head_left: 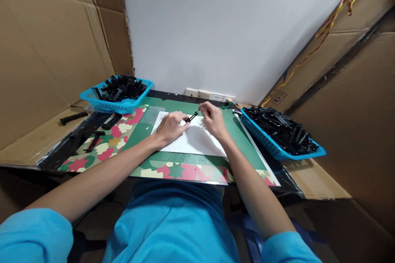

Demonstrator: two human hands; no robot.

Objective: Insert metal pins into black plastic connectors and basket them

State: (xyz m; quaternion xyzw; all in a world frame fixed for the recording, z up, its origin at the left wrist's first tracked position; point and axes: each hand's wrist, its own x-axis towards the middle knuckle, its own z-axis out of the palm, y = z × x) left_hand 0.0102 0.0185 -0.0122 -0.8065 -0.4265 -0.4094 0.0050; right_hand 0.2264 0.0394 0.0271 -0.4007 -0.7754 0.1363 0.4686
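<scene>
My left hand (173, 127) is closed on a slim black plastic part (192, 116), whose far end sticks out to the right. Beside that end, my right hand (212, 119) is held with thumb and fingers pinched together; whatever is between the fingertips is too small to make out. Both hands are over a white sheet of paper (188, 144). A scatter of tiny dark pieces (203, 125) lies on the paper next to my right hand, partly hidden by it.
A blue basket (123, 106) heaped with black parts stands at the left, and another blue basket (262, 135) of black parts at the right. Loose black parts (94, 141) lie on the left of the patterned green mat (243, 139). Power sockets (210, 95) line the wall's foot.
</scene>
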